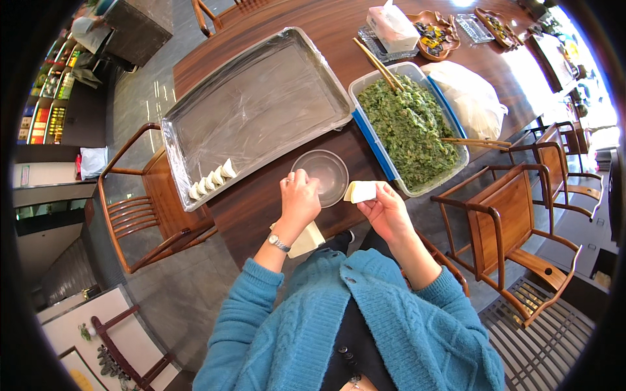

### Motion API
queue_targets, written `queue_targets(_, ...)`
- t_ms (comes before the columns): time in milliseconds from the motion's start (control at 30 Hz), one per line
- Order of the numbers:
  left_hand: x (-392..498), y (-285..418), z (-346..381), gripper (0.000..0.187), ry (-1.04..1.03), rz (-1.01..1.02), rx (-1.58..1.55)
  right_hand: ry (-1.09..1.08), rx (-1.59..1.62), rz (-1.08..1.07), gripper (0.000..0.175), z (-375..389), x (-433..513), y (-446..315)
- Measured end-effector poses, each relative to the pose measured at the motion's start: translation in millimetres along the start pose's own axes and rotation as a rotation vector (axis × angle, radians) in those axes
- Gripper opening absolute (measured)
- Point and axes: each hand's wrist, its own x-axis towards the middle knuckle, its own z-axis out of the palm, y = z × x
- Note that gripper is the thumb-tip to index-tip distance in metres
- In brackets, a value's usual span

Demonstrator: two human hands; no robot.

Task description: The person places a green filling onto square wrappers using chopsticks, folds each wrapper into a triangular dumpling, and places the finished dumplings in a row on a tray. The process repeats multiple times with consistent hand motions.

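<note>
My right hand (384, 207) pinches a small folded dough wrapper (362, 191), pale yellow at one edge, just right of a clear bowl (337, 176). Over the bowl's left rim is my left hand (301, 195), its fingers bent downward; whether it grips anything is hidden. A stack of dough wrappers (304, 243) lies at the table edge below my left wrist. Several folded dumplings (213, 178) stand in a row in the near left corner of a film-covered metal tray (254, 102). A plastic tub at right holds chopped green filling (406, 129), with wooden chopsticks (376, 63) stuck in it.
Behind the tub sit a full white plastic bag (464, 95), a tissue box (392, 27) on a glass dish and a wooden snack tray (435, 36). More chopsticks (477, 142) jut over the tub's right rim. Wooden chairs stand left (168, 188) and right (503, 222) of the table.
</note>
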Motion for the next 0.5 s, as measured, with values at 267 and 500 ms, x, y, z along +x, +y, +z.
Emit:
queue_targets(267,-16,59,-71,0.018,0.184,-0.121,-0.848,-0.001,-0.034,-0.095,0.014,12,8,7)
queue_targets(500,-5,64,-73,0.020,0.303,-0.129,-0.787,-0.016,-0.110,-0.116,0.014,24,13,23)
